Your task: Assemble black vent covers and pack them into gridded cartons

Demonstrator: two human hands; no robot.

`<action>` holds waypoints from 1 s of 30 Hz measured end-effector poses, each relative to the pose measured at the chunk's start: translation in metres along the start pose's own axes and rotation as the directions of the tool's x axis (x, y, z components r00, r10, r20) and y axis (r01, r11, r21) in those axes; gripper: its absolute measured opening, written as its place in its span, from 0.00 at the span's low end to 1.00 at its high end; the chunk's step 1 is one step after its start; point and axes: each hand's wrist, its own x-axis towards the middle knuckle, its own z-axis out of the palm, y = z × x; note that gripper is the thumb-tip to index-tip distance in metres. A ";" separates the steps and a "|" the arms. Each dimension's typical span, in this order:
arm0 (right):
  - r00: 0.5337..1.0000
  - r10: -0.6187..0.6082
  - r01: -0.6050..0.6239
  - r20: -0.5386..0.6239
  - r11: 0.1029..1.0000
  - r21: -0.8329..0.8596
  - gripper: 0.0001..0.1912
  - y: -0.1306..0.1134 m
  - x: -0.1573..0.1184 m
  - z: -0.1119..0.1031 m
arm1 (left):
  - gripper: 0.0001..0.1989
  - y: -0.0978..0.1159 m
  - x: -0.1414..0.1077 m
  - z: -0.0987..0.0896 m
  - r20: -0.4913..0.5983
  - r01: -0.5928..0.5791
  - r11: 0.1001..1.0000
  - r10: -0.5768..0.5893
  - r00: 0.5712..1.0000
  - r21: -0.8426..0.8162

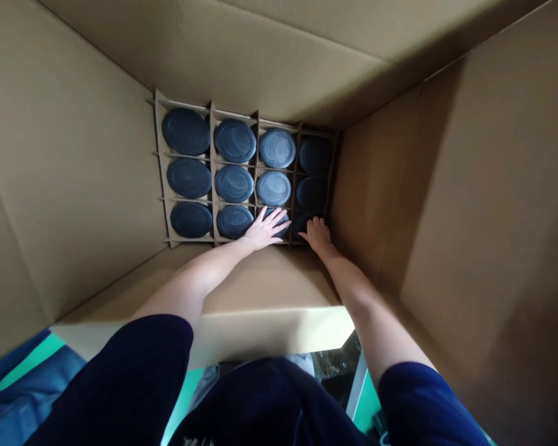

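Deep inside a large cardboard box, a cardboard divider grid (212, 158) holds several dark oval objects, one per cell, such as the oval piece (235, 141) in the back row. My left hand (266, 229) lies with fingers spread on an oval piece (281, 230) in the front row, third column. At the front right corner cell, my right hand (316, 231) rests on another dark oval piece (300, 224). Its thumb points left and its fingers are partly bent over the piece and the grid edge; shadow obscures the fingertips there.
Tall box walls surround the grid, with the left wall (74, 167) and right wall (483, 186) rising beside my arms. The front flap (270, 334) folds out toward my body. Blue fabric (32, 396) and a green floor show below left.
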 end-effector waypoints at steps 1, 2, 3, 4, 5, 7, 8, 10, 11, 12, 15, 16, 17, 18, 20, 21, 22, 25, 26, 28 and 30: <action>1.000 0.003 -0.002 0.017 1.000 -0.014 0.23 0.001 0.005 0.001 | 0.35 -0.001 -0.001 0.004 -0.006 -0.020 1.000 0.020 1.000 0.007; 1.000 0.002 -0.001 0.029 1.000 -0.028 0.24 0.002 0.009 0.003 | 0.35 -0.002 -0.002 0.007 -0.011 -0.042 0.999 0.042 0.999 0.014; 0.999 -0.003 0.004 0.038 0.999 -0.040 0.25 0.002 0.012 0.005 | 0.35 -0.002 -0.002 0.010 -0.013 -0.062 0.998 0.062 0.998 0.019; 0.999 -0.017 0.019 0.045 0.999 -0.051 0.25 0.002 0.014 0.007 | 0.34 -0.002 -0.003 0.012 -0.015 -0.076 0.997 0.076 0.997 0.022; 0.998 -0.041 0.044 0.048 0.997 -0.058 0.25 0.003 0.015 0.008 | 0.34 -0.002 -0.003 0.014 -0.017 -0.081 0.996 0.082 0.997 0.023; 0.994 -0.098 0.101 0.044 0.993 -0.062 0.25 0.004 0.015 0.011 | 0.33 -0.001 -0.002 0.017 -0.023 -0.063 0.998 0.064 0.998 0.020; 0.992 -0.121 0.123 0.038 0.991 -0.059 0.25 0.004 0.014 0.012 | 0.33 0.000 -0.002 0.017 -0.026 -0.044 0.999 0.045 0.999 0.016; 0.989 -0.148 0.149 0.023 0.988 -0.045 0.26 0.006 0.012 0.013 | 0.33 0.000 0.000 0.017 -0.033 0.003 1.000 -0.002 0.999 0.008; 0.988 -0.152 0.152 0.015 0.988 -0.036 0.26 0.007 0.012 0.013 | 0.33 0.000 0.001 0.016 -0.034 0.021 1.000 -0.021 0.999 0.005; 0.988 -0.152 0.152 0.007 0.988 -0.026 0.26 0.008 0.012 0.013 | 0.32 0.000 0.002 0.015 -0.033 0.028 1.000 -0.028 0.999 0.003; 0.990 -0.142 0.142 -0.004 0.990 0.012 0.26 0.010 0.014 0.012 | 0.27 -0.002 0.003 0.015 -0.014 -0.032 0.999 0.032 0.999 -0.005; 0.990 -0.139 0.139 -0.002 0.990 0.028 0.26 0.011 0.014 0.011 | 0.26 -0.002 0.004 0.015 -0.004 -0.077 0.997 0.077 0.997 -0.013; 0.990 -0.141 0.140 0.002 0.989 0.047 0.26 0.013 0.015 0.009 | 0.26 -0.002 0.006 0.016 0.006 -0.134 0.991 0.134 0.991 -0.026; 0.989 -0.150 0.149 0.008 0.986 0.074 0.24 0.014 0.016 0.007 | 0.28 -0.002 0.008 0.018 0.017 -0.202 0.978 0.203 0.979 -0.041; 0.988 -0.157 0.153 0.011 0.975 0.162 0.16 0.018 0.016 0.003 | 0.30 0.002 0.015 0.021 0.036 -0.331 0.941 0.334 0.942 -0.073; 0.993 -0.120 0.118 -0.002 0.971 0.210 0.11 0.019 0.016 0.000 | 0.29 0.004 0.019 0.023 0.040 -0.366 0.927 0.370 0.928 -0.084; 0.998 -0.050 0.055 -0.027 0.967 0.250 0.08 0.020 0.016 -0.002 | 0.28 0.007 0.023 0.025 0.038 -0.379 0.921 0.383 0.923 -0.092; 0.971 0.225 -0.195 -0.082 0.942 0.273 0.14 0.025 0.009 -0.006 | 0.29 0.014 0.029 0.030 0.009 -0.351 0.931 0.354 0.935 -0.095; 0.961 0.267 -0.243 -0.073 0.940 0.241 0.16 0.026 0.006 -0.007 | 0.30 0.015 0.029 0.031 -0.003 -0.344 0.934 0.346 0.938 -0.095; 0.969 0.246 -0.240 -0.020 0.959 0.147 0.21 0.029 -0.002 -0.006 | 0.29 0.016 0.027 0.033 -0.013 -0.337 0.937 0.337 0.941 -0.091; 0.980 0.198 -0.199 0.021 0.978 0.063 0.23 0.030 -0.008 -0.005 | 0.26 0.016 0.023 0.034 -0.018 -0.320 0.944 0.319 0.947 -0.086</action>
